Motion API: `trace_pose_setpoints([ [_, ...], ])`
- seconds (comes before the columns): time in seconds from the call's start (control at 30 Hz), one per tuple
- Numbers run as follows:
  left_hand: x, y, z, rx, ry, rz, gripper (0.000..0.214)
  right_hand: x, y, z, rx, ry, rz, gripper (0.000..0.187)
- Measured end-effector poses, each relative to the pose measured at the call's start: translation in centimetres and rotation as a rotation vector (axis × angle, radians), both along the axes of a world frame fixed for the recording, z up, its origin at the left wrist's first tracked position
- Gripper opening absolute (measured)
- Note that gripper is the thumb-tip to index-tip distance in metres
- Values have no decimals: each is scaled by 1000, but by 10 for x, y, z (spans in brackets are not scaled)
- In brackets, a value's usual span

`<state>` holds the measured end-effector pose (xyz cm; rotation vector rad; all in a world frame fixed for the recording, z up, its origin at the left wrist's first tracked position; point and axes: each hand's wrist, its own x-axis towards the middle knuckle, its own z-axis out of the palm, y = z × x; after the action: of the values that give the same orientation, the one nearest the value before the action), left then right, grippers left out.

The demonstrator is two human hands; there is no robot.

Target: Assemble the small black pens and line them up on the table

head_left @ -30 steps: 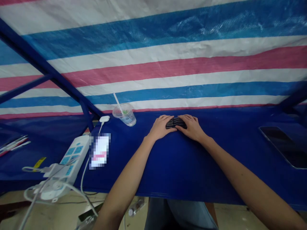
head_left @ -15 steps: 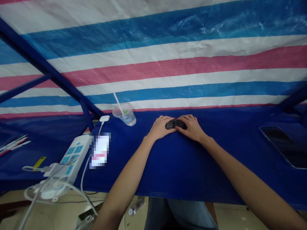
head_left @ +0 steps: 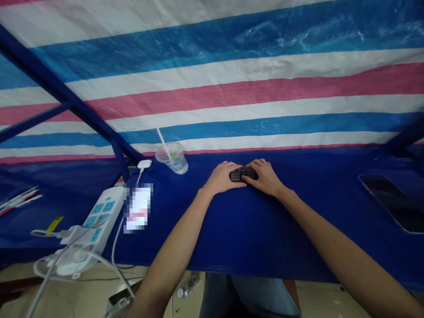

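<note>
On the blue tabletop [head_left: 245,229] lies a small group of slim black sticks [head_left: 236,176], set side by side in a low row; their exact kind cannot be made out. My left hand [head_left: 225,177] curves around the left end, thumb along the near side and fingers along the far side. Around the right end is my right hand [head_left: 263,176], its thumb across the near side of the sticks and its fingers behind. The fingertips of both hands nearly meet at the middle. Both ends of the sticks are partly hidden by the hands.
A clear plastic cup [head_left: 177,161] with a straw stands left of my hands. Beyond it are a lit, blurred-out phone [head_left: 138,210], a white charger [head_left: 145,164], and a power strip [head_left: 106,212] with cables. A dark phone [head_left: 394,203] lies far right. Striped sheeting [head_left: 232,92] hangs behind.
My left thumb has shifted slightly toward the near side and right, and the fingertips of the two hands have come closer together. The black sticks have barely moved.
</note>
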<state>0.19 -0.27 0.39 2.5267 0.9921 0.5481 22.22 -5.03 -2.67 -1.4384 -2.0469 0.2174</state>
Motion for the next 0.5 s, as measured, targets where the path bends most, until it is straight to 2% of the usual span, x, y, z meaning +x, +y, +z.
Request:
trace_pose_setpoints([
  [0.1, 0, 0, 1, -8, -9, 8, 63, 0, 0, -1, 11, 6, 9, 31],
  [0.23, -1, 0, 2, -40, -85, 39, 41, 0, -4, 3, 61, 48, 44, 35],
  [0.4, -1, 1, 2, -59, -133, 77, 39, -1, -10, 9, 131, 42, 163, 24],
  [0.5, 0, 1, 2, -66, -134, 78, 39, -1, -11, 10, 116, 16, 223, 22],
])
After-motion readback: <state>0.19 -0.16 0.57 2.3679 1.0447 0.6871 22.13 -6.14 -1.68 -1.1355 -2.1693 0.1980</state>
